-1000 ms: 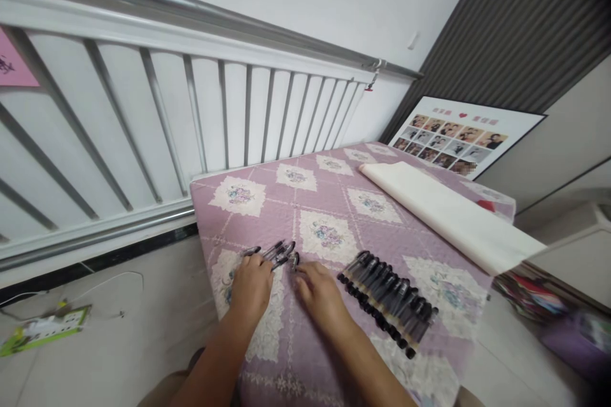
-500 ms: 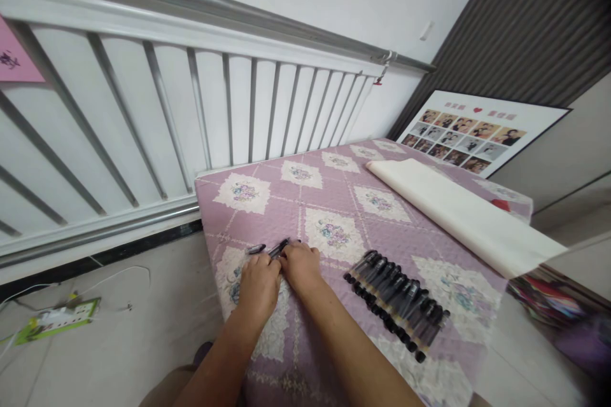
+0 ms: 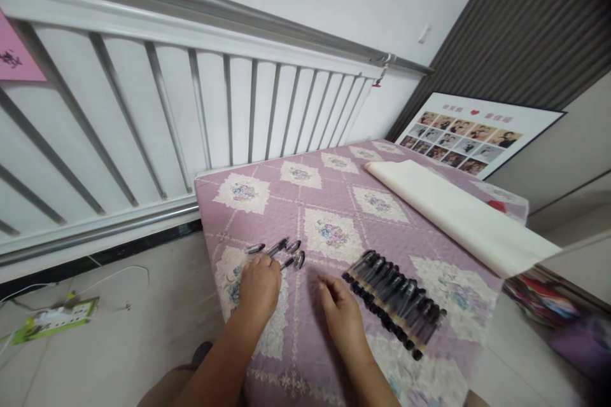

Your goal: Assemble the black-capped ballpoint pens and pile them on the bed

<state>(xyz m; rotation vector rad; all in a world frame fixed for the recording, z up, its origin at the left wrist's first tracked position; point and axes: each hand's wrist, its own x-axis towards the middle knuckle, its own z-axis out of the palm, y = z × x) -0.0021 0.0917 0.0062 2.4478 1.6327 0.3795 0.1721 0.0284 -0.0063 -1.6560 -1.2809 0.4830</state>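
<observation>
Floral cloth [image 3: 267,224]; right hand [image 3: 346,318] withdrawn from loose pens [image 3: 277,246], fingers [image 3: 328,299] released; left hand [image 3: 260,287] on them, grip unclear

The left hand [image 3: 260,286] touches loose pens [image 3: 278,246], the right hand [image 3: 342,315] near a row of pens [image 3: 394,297].

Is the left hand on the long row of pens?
No, the left hand is at the smaller bunch of pens, away from the long row.
</observation>
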